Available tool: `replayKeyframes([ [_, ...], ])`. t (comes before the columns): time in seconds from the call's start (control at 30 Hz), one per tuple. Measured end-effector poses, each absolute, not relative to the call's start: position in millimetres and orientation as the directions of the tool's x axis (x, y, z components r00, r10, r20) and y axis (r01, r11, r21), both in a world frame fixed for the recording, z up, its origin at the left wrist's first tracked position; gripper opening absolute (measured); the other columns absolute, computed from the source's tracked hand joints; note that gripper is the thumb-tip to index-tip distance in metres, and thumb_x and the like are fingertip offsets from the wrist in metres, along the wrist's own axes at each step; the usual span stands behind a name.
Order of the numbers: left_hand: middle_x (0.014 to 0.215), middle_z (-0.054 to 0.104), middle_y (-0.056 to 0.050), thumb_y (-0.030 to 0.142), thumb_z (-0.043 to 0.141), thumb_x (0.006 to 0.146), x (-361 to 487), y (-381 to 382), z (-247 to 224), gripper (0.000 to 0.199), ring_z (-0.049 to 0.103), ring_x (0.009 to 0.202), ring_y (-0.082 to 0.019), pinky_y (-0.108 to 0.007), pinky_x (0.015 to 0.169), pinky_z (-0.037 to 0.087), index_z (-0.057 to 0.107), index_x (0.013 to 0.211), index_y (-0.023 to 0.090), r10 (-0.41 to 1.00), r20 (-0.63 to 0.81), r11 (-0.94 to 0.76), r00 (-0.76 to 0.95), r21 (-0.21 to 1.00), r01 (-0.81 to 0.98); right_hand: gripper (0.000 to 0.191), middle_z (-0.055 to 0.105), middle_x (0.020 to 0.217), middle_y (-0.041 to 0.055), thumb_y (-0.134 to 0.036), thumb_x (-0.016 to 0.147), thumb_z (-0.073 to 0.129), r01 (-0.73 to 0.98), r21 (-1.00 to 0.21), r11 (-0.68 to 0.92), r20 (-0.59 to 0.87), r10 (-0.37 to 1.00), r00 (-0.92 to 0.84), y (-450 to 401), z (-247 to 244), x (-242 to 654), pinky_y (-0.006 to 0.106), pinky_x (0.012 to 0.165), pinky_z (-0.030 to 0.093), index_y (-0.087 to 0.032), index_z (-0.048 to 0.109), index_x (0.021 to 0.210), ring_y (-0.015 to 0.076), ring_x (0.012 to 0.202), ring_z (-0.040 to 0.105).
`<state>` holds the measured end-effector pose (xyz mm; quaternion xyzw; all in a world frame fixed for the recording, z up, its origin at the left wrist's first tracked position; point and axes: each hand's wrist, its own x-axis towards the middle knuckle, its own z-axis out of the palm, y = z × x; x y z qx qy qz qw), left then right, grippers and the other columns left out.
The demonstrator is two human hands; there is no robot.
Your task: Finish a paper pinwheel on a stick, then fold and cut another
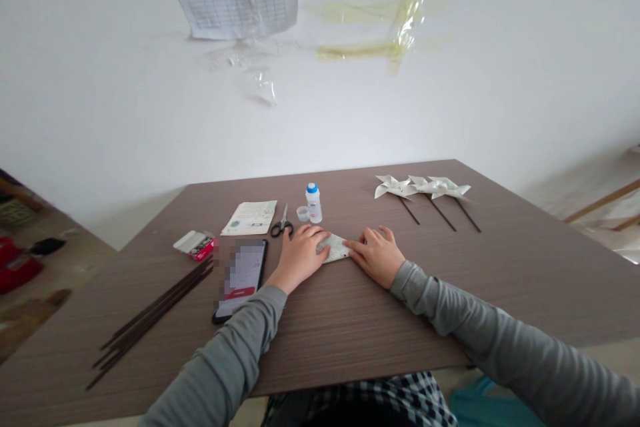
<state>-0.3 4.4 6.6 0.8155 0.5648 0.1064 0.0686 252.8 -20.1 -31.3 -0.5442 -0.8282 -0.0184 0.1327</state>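
A small piece of printed paper [337,249], folded to a pointed shape, lies flat on the brown table between my hands. My left hand [301,253] rests over its left part, fingers spread and pressing down. At the paper's right corner, the fingertips of my right hand [376,255] touch it, with the thumb and index finger close together on the point. Just beyond the hands stands a white glue bottle [313,204] with a blue top, beside a small clear cup [303,213]. Black-handled scissors [283,225] lie left of them.
Stacked paper [249,218], an open red-and-white box [196,245], a phone [243,279] and several dark sticks [150,320] lie on the left. Three paper pinwheels [423,188] on dark sticks lie at the back right of the table [525,267]. A white wall rises behind.
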Motion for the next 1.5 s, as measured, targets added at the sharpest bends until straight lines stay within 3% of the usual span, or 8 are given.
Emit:
replayKeyframes([
  [0.57, 0.189, 0.079, -0.009, 0.041, 0.07, 0.126, -2.8, 1.8, 3.6, 0.05, 0.065, 0.181, -0.046, -0.083, 0.16, 0.033, 0.088, 0.173, 0.042, 0.937, 0.08, -0.348, 0.339, 0.219, 0.911, 0.041, 0.088, 0.139, 0.0143, -0.037, 0.132, 0.071, 0.909, -0.156, 0.387, 0.202, 0.913, -0.354, -21.0, -22.9, 249.9, 0.065, 0.139, 0.048, -0.039, 0.092, 0.167, 0.0351, 0.133, 0.082],
  [0.87, 0.193, 0.075, -0.008, 0.061, 0.08, 0.122, -6.5, 4.3, 4.6, 0.056, 0.061, 0.184, -0.05, -0.083, 0.16, 0.033, 0.086, 0.175, 0.047, 0.932, 0.042, -0.36, 0.36, 0.231, 0.904, 0.038, 0.087, 0.145, 0.0163, -0.046, 0.13, 0.073, 0.924, -0.224, 0.311, 0.156, 0.947, -0.281, -21.3, -13.8, 242.0, 0.065, 0.139, 0.048, -0.036, 0.095, 0.159, 0.0367, 0.141, 0.079],
  [1.2, 0.2, 0.068, -0.013, 0.076, 0.084, 0.118, -11.6, 8.1, 8.1, 0.071, 0.056, 0.189, -0.052, -0.086, 0.16, 0.03, 0.082, 0.181, 0.043, 0.919, -0.003, -0.381, 0.395, 0.256, 0.888, 0.037, 0.086, 0.151, 0.0169, -0.051, 0.126, 0.084, 0.949, -0.252, 0.188, 0.062, 0.982, -0.178, -23.8, 3.9, 228.4, 0.063, 0.138, 0.049, -0.036, 0.094, 0.159, 0.0388, 0.149, 0.079],
  [1.5, 0.197, 0.071, -0.013, 0.075, 0.086, 0.117, -12.7, 10.2, 4.7, 0.071, 0.055, 0.189, -0.053, -0.087, 0.162, 0.025, 0.083, 0.179, 0.042, 0.906, 0.025, -0.415, 0.423, 0.251, 0.874, 0.042, 0.086, 0.149, 0.0152, -0.06, 0.123, 0.088, 0.944, -0.272, 0.187, 0.048, 0.982, -0.181, -20.3, 1.5, 232.6, 0.061, 0.132, 0.051, -0.038, 0.093, 0.159, 0.0394, 0.147, 0.077],
])
